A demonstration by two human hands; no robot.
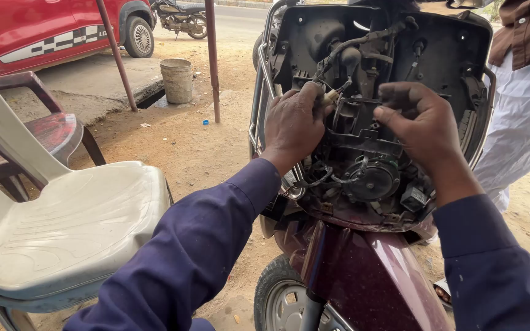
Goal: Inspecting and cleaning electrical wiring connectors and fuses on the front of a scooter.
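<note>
- Both hands are up inside the open front of a maroon scooter (363, 270), whose front cover is off so the black inner shell (461, 55) and its wiring show.
- Left hand (292, 125): its grip is closed, fingers curled tight around a small pale plug (331, 95) at the end of a cable.
- That plug pokes out just to the right of the knuckles, right at the thumb side, with only its tip showing.
- The black cable (354, 44) runs up and to the right from that fist, toward the top of the shell.
- Right hand (421, 122): fingers bent and bunched, the fingertips (383, 114) pressing on the black plastic bracket (363, 138) in the middle of the shell.
- Whether that grip pinches anything, I cannot tell; the palm faces away.
- The two hands sit near each other, with the bracket between them.
- Just below the bracket is the round black horn (372, 179), with loose wires (323, 178) beside it, under the left wrist.
- The front wheel (277, 300) sits low in view, on sandy ground.
- To the left stands a white plastic chair (75, 220), well apart from the hands.
- Farther back: a dirty bucket (177, 79), a red car (44, 27) and a parked motorbike (182, 15).
- At the right edge, another person in white cloth (522, 122) stands just beside the scooter.
</note>
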